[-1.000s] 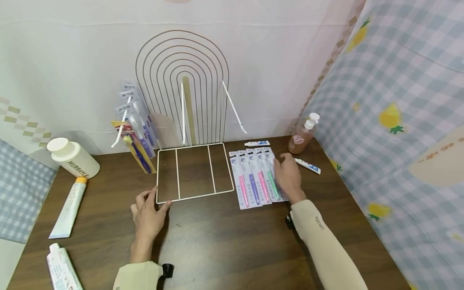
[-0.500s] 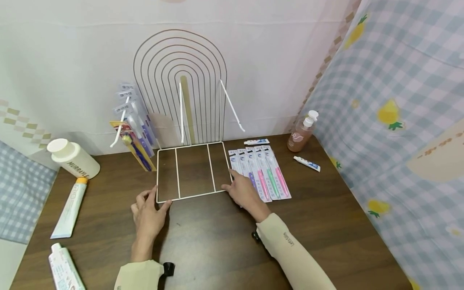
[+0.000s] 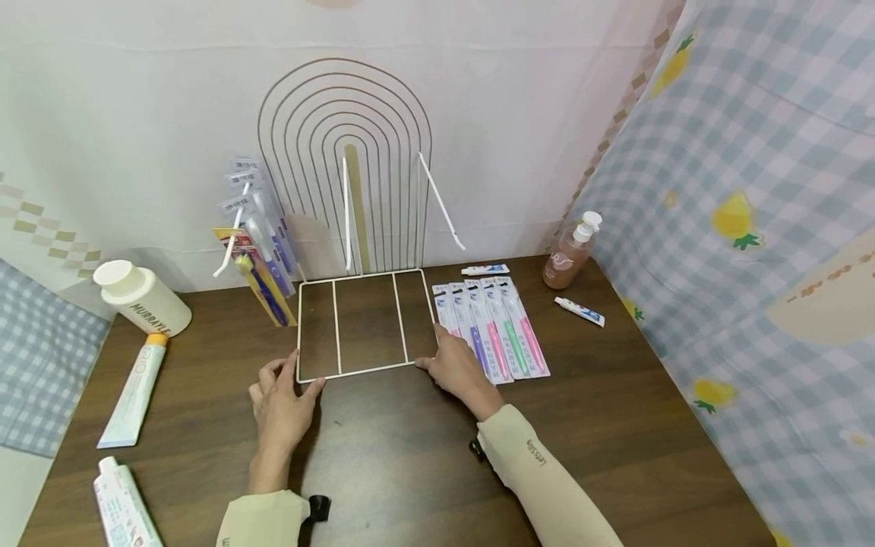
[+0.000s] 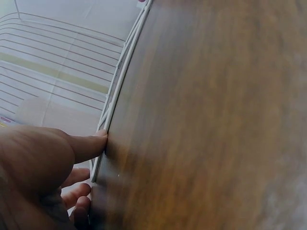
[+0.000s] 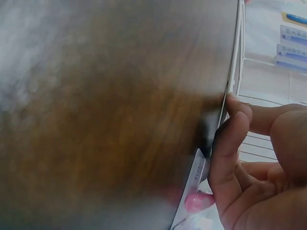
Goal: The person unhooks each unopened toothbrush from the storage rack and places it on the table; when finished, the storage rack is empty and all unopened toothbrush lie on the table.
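A white wire display rack point(image 3: 372, 370) stands on the dark wooden table against the back wall, with an arched wire back and hooks sticking forward. At its front left corner, my left hand point(image 3: 282, 403) pinches the base, thumb on the front wire and fingers along the side. My right hand point(image 3: 459, 367) pinches the front right corner the same way. Packaged toothbrushes point(image 3: 263, 251) hang on the left hook; the middle and right hooks hold nothing. To the right, several packaged toothbrushes point(image 3: 514, 334) lie fanned out, the leftmost partly hidden by my right hand.
At the back right are a pump bottle point(image 3: 569, 254) and two small toothpaste tubes, one point(image 3: 485, 270) behind the toothbrushes, the other point(image 3: 579, 311) beside them. A white bottle point(image 3: 146, 300), an orange-capped tube point(image 3: 137, 387) and another tube point(image 3: 123, 501) lie on the left.
My right hand has moved left from the right edge of the fanned toothbrushes to the rack's front right corner. The left hand stays at its corner.
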The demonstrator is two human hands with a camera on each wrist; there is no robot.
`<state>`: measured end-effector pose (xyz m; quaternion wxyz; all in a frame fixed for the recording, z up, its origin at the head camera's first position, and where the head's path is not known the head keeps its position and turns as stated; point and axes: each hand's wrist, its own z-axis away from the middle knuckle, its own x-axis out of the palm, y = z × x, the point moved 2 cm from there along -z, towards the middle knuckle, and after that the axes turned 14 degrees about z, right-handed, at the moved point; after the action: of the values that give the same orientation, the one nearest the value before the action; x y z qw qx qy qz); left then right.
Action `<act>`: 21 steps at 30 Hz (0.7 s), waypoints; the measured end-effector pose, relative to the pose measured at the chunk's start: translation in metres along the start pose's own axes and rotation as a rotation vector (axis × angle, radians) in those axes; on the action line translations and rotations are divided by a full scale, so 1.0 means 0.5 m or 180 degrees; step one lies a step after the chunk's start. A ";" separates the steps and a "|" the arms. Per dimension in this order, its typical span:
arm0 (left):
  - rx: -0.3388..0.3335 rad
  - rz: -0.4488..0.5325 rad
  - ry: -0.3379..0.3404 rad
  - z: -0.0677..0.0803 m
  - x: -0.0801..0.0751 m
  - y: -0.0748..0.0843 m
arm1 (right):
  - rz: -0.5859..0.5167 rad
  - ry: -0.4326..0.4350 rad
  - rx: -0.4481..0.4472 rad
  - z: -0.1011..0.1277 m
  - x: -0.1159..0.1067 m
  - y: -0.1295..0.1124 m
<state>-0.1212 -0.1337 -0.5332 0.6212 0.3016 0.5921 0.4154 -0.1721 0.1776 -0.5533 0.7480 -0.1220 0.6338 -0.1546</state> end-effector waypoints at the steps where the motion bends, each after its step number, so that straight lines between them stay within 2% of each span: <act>1: -0.0012 -0.0004 -0.0013 0.000 0.000 0.001 | -0.0034 -0.0023 0.0015 -0.002 0.001 0.002; 8: -0.0101 -0.0043 -0.0083 0.003 -0.006 0.008 | -0.0511 -0.0325 0.0227 -0.007 -0.004 0.002; 15: -0.0059 -0.0014 -0.0023 0.005 -0.008 0.000 | -0.0850 -0.0262 0.0118 0.000 -0.008 0.000; 21: 0.0086 -0.0013 0.0036 0.007 0.002 0.001 | -0.1052 -0.0225 0.0114 0.030 -0.042 -0.015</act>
<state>-0.1178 -0.1322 -0.5329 0.6146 0.3064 0.6018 0.4078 -0.1613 0.1786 -0.5288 0.7362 -0.2166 0.5756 -0.2824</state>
